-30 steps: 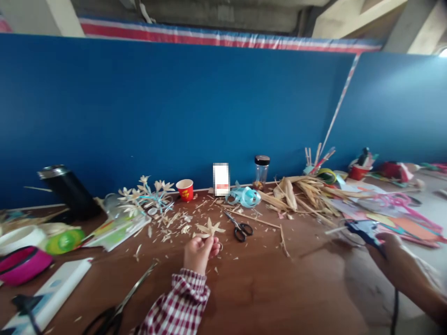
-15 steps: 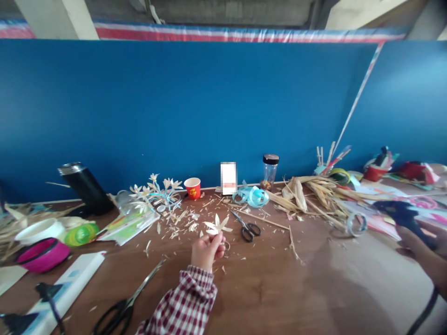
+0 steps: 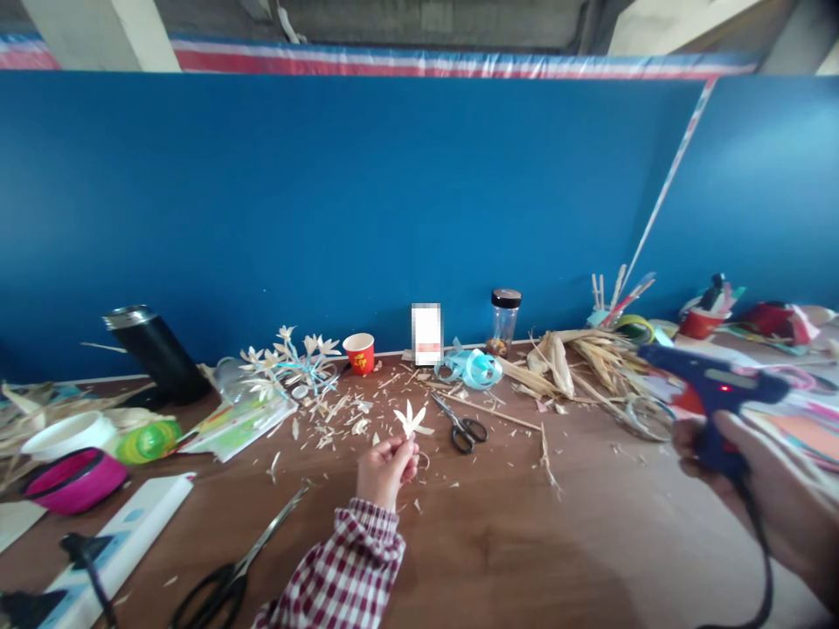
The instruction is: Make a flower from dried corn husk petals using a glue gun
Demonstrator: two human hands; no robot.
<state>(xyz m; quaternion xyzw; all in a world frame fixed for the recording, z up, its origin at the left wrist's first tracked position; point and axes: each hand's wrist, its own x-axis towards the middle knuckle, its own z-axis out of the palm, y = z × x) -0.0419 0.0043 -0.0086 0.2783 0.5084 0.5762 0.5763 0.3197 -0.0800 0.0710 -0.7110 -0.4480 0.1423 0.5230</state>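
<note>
The brown table (image 3: 511,550) is the largest thing here, a firm and seemingly smooth support, with many pale scraps lying on it. At its back lies a heap of dry husks (image 3: 551,365), which should be very light, rather stiff and easy to split. Well apart from the flower, at the right, a dark blue glue gun (image 3: 704,380) is raised above the table, and the fingers of the right hand (image 3: 780,494) are wrapped around its handle. I judge it to be of hard plastic, moderate in weight, and pulled a little by the black cord (image 3: 766,568) hanging below. A red light (image 3: 723,388) shows on its side, so the nozzle (image 3: 648,353), pointing to the left, may be hot; the handle is the safe place to hold. Smaller than this is the pale flower (image 3: 411,421), held above the middle of the table in the left hand (image 3: 385,470), whose fingers are pinched together on its base. It looks like dry husk, so it will probably weigh almost nothing, and be stiff but brittle, not very slippery. The smallest parts are its narrow pointed petals (image 3: 423,430), spread outward; these could crack or bend under pressure, therefore the base is the better place to take, with a soft pinch. The fingers hide that base, so I cannot tell its exact form.
</note>
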